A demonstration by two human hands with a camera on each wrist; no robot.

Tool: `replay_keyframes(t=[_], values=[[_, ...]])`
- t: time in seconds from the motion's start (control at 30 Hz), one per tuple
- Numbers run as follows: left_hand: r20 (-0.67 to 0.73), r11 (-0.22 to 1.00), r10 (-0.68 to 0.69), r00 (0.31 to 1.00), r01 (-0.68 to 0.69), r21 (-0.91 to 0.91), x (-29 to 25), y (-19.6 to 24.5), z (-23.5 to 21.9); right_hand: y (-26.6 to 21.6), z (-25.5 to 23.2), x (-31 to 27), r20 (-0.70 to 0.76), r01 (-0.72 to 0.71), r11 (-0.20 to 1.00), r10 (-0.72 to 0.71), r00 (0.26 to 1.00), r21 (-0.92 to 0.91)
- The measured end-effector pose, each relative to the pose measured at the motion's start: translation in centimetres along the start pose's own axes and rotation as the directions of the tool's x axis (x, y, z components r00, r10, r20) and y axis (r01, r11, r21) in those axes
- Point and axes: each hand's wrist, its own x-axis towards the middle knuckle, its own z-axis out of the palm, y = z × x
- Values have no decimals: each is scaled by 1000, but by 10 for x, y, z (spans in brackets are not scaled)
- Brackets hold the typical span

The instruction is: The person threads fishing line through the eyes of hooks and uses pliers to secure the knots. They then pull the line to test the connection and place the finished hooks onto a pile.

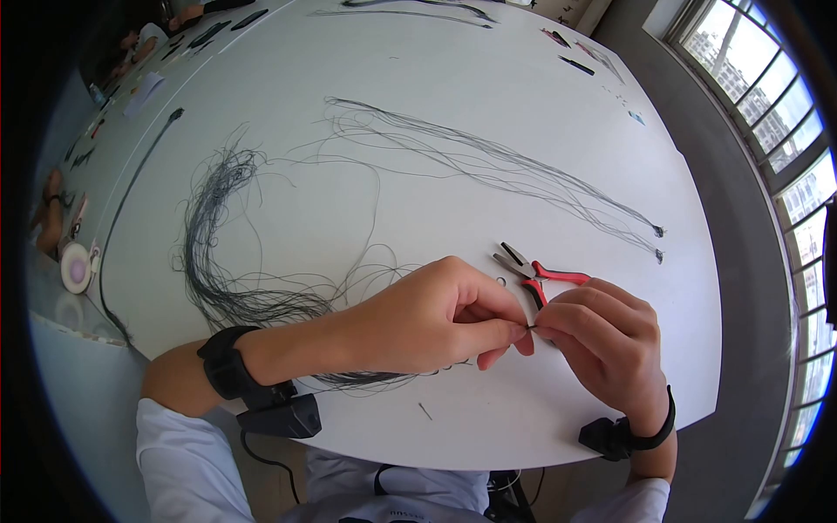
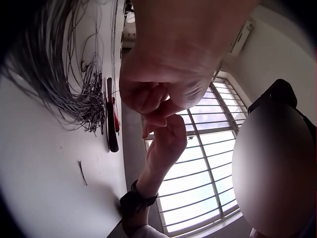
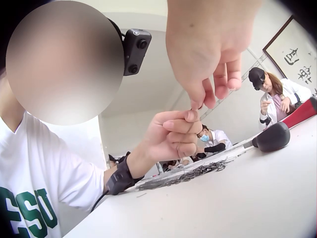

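Observation:
My left hand (image 1: 445,318) and right hand (image 1: 602,340) meet fingertip to fingertip above the table's near side. Between them they pinch a thin dark thread (image 1: 533,327), of which only a tiny length shows; the fingers hide the rest. In the right wrist view, thumb and fingertips of both hands close on the same spot. Left of and beneath my left forearm spreads a large loose bundle of dark threads (image 1: 209,235). Pliers (image 1: 520,263) with red and black handles lie just beyond the fingertips, partly covered by the right hand. A small ring (image 1: 500,281) lies beside them.
A second, longer thread bundle (image 1: 488,157) stretches across the white table (image 1: 488,418), knotted at its right ends. A short dark thread piece (image 1: 425,410) lies near the front edge. Farther back are a black pen-like tool (image 1: 576,65) and, at left, a thin dark cord (image 1: 135,187).

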Motion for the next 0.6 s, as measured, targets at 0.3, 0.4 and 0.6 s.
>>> replay_keyframes(t=[0.3,0.4,0.6], values=[[10,999,31,999,-32,25,-1,-1,1,1,1,-1,3,49,999,-49,999,4],[-29,998,40,999,-39,50,-1,-1,3,1,1,-1,-38,52,998,-51,998,33],[-98,995,73,992,-66,72,-1,-5,5,2,1,-1,-70,69,997,-71,995,-30]])
